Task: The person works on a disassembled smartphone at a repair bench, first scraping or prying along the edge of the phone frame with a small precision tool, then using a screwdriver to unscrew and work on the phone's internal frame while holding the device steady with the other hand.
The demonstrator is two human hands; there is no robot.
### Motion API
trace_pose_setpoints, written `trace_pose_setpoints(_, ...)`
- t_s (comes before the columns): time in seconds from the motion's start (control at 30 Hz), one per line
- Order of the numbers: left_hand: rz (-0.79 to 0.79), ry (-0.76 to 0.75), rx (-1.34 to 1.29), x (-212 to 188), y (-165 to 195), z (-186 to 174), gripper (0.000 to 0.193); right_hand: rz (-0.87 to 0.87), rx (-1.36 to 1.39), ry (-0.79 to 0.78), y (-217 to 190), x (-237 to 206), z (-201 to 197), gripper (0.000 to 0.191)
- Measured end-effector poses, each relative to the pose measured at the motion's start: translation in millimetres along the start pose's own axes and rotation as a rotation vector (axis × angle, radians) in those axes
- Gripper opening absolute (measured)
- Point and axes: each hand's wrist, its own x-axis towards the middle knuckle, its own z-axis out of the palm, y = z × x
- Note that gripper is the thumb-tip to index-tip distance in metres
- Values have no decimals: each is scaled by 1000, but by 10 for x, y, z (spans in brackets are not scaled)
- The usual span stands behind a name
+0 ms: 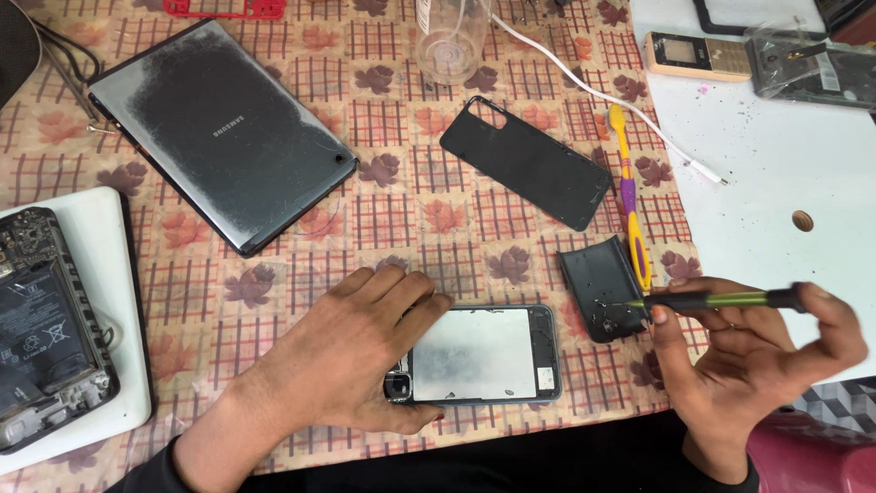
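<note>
My left hand (351, 351) lies flat on the left end of an opened phone frame (493, 356) with a pale inner plate, pressing it to the table. My right hand (766, 356) pinches a thin green-and-black screwdriver (721, 298), held level with its tip pointing left. The tip touches a small curved black pad (602, 285) dotted with tiny screws. A black phone back cover (529, 162) lies further back.
A dark grey tablet (219, 128) lies face down at the back left. Another opened phone (41, 329) rests on a white board (105, 265) at the left edge. A yellow-purple toothbrush (630, 196), white cable (602, 91), clear cup (449, 41) and gold phone (698, 57) sit behind.
</note>
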Motion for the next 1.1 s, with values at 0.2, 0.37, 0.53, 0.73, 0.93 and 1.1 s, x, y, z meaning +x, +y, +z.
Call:
trace_pose_setpoints(0.2,-19,-15,-7,0,8,-4,95,8,74,-38,-52,21,16,90)
trace_pose_setpoints(0.37,-5,0,-4,2,10,-13,94,7,72,-47,-171,128,13,90)
trace_pose_setpoints(0.53,-16,-17,-14,7,5,-4,94,11,-89,-9,-379,236,6,95)
trace_pose_setpoints(0.73,-1,8,-5,5,6,3,93,56,405,-88,-544,134,88,82)
trace_pose_setpoints(0.93,-16,-4,2,12,19,3,96,51,383,-139,-470,25,196,89)
trace_pose_setpoints(1.1,-12,16,-8,11,23,13,94,1,409,-138,-461,5,213,90)
